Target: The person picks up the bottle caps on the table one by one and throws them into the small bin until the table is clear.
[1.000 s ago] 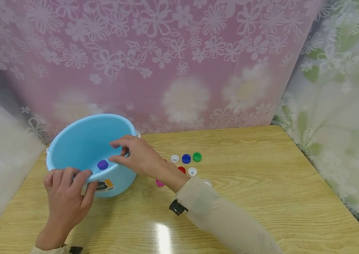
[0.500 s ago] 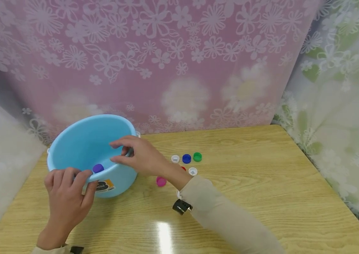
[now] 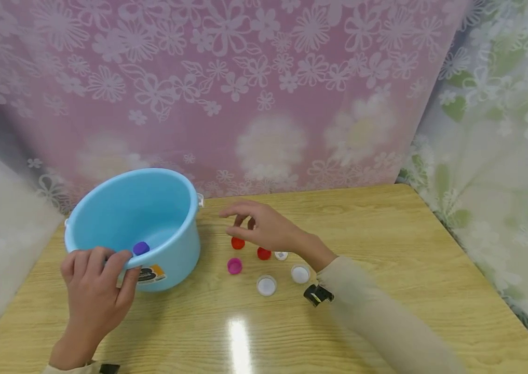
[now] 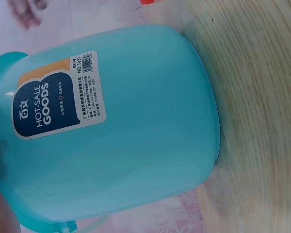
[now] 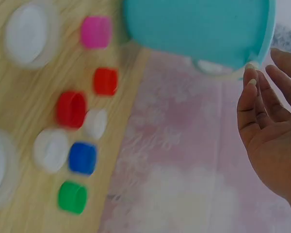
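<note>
A light blue bucket stands on the left of the wooden table, with a purple bottle cap inside near its front wall. My left hand grips the front rim, fingers over the edge and thumb outside. To the right of the bucket, my right hand hovers above the caps, fingers loosely bent and holding nothing. Below it are red caps and a pink cap. The blue cap and green cap show in the right wrist view; the hand hides them in the head view.
Two larger white lids lie nearer the front, and a small white cap sits beside a red one. A pink floral curtain hangs behind the table's back edge. The bucket's label faces the front.
My right hand has drawn back from over the bucket's rim to the right, above the caps. The purple cap has shifted slightly left inside the bucket. My left hand keeps its grip.
</note>
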Available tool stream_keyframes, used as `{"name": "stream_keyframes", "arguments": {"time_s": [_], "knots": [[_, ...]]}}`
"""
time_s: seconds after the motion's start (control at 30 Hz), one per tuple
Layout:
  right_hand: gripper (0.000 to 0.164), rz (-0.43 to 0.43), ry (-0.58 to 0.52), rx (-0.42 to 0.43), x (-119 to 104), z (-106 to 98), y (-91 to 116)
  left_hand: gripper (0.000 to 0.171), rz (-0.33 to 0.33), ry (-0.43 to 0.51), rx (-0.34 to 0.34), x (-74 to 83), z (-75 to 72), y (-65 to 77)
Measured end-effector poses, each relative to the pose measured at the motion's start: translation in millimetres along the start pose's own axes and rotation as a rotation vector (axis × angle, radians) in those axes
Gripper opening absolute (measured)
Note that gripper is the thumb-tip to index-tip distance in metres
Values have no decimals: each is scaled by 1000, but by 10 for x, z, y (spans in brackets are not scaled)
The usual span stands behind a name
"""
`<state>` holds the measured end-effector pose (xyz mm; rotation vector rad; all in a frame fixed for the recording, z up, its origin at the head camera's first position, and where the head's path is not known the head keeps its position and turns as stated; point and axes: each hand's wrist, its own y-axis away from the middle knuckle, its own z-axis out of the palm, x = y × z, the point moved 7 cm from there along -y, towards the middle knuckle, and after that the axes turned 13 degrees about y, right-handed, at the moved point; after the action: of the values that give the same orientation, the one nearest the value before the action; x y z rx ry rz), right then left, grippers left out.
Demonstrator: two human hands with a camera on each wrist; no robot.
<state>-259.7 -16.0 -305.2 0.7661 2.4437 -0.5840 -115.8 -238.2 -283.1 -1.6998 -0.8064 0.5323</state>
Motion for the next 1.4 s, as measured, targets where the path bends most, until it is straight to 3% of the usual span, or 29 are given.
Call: {"name": "stream_keyframes", "arguments": {"time_s": [0.1,0.37,0.6,0.97,1.2,1.4], "knots": [[37,35,66,-37,222,-18,143,38,-3,-2,5,-2,-8,-2],[36,185,99,-93,817,-42,603,36,-2,-1,12,7,-8,-10],[41,246,96,-132,1132,23,875,36,-3,-3,16,8,-11,-14],[42,249,133,-205,1269,246,902,39,-2,0,9,8,-2,-4],[42,251,217,-251,1243,313,867,39,-7,2,0,3,0,-2],[33,244,234,-263,1204,330,826,40,-17,1,-11,-11,0,6]]}}
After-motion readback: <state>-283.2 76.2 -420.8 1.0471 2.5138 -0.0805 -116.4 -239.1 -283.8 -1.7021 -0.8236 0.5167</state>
